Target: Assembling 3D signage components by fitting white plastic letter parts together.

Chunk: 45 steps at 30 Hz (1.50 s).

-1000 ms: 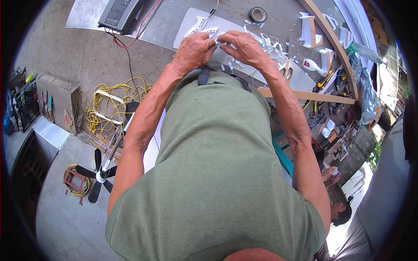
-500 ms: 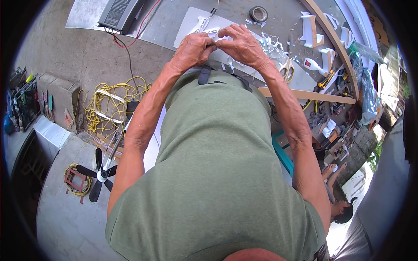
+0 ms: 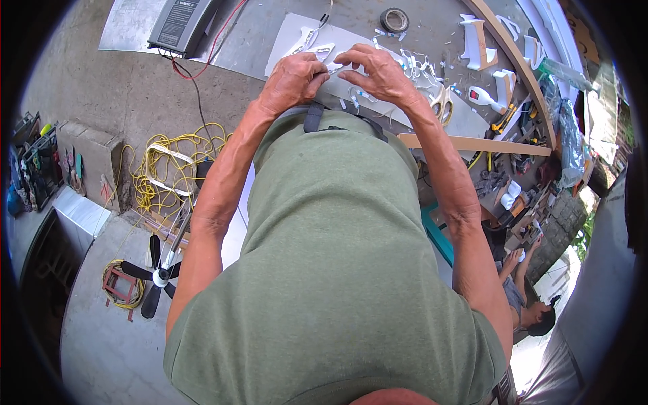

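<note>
Above the near edge of a grey work table, my left hand pinches a small white piece between thumb and fingers. My right hand is close to its right side, fingers curled, with a gap between thumb and forefinger. Whether the right fingertips touch the piece is hard to see. Under both hands lies a flat pale board. White shaped parts rest on it beyond my left hand. A tangle of small white pieces on thin wire lies right of my right hand, near beige-handled scissors.
A roll of dark tape lies at the back. White channel-shaped parts, a white bottle and a wooden bar are at right. A grey power box is at left, yellow cord on the floor. Another person works at lower right.
The right thumb and forefinger have spread and drawn back slightly from the left fingertips, so the small white piece now shows. The other person's head and arms have shifted a little.
</note>
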Motion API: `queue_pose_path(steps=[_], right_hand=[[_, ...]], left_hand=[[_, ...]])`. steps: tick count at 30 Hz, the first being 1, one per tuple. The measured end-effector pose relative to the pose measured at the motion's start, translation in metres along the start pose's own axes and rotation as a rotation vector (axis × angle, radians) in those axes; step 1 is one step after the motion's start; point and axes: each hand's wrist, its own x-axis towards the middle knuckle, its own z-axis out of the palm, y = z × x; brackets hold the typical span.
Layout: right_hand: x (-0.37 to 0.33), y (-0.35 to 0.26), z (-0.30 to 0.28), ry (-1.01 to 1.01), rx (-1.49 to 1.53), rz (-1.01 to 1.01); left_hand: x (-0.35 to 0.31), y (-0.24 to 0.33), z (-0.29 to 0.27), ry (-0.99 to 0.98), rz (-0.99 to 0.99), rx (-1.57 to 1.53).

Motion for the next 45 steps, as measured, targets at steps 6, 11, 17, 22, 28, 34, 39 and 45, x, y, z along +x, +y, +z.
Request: queue_pose_path(steps=[6, 11, 17, 22, 28, 34, 39, 45], right_hand=[[0.006, 0.009, 0.006, -0.005, -0.179, -0.184], [0.009, 0.01, 0.003, -0.079, -0.111, -0.159], [0.012, 0.019, -0.002, -0.014, -0.154, -0.268], [0.014, 0.028, -0.006, 0.012, -0.16, -0.252], [0.019, 0.032, -0.008, -0.018, -0.146, -0.256], [0.019, 0.037, -0.009, -0.02, -0.137, -0.286], [0.019, 0.037, -0.009, -0.028, -0.139, -0.297], [0.021, 0.038, -0.013, -0.062, -0.177, -0.311]], left_hand=[[0.0, 0.0, 0.002, 0.036, 0.022, 0.025], [-0.002, -0.001, 0.004, 0.052, 0.03, 0.016], [-0.008, -0.002, 0.002, 0.108, 0.015, -0.041], [-0.019, -0.012, 0.005, 0.174, 0.001, -0.026], [-0.019, -0.02, 0.009, 0.232, 0.068, -0.029], [-0.018, -0.026, 0.015, 0.304, 0.1, 0.008], [-0.018, -0.026, 0.017, 0.335, 0.02, -0.055], [-0.02, -0.024, 0.017, 0.33, 0.008, -0.071]])
